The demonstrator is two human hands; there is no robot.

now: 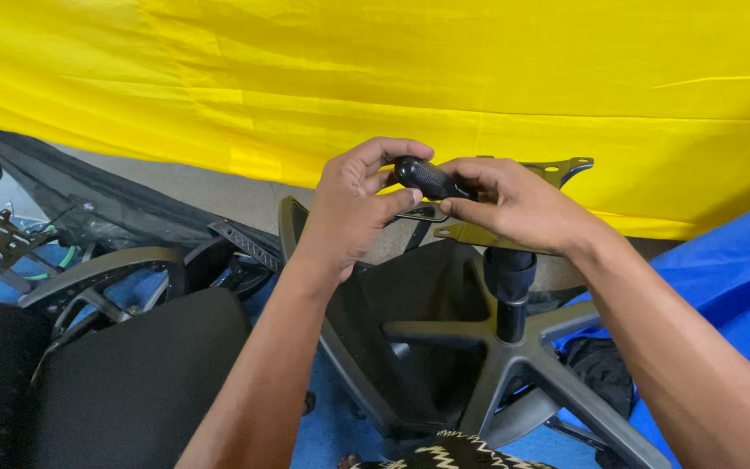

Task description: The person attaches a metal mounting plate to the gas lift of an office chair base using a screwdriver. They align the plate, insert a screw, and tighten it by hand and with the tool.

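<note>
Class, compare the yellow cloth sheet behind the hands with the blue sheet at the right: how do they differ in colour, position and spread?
The yellow cloth sheet spans the whole top of the view; the blue sheet shows only at the right edge. The yellow one hangs behind the hands; the blue one lies lower, beside the grey star-shaped chair base. Both are creased, plain-coloured coverings.

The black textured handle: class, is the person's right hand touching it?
Touching. The head view shows the right hand with its fingers curled over the black textured handle, no gap visible.
</note>
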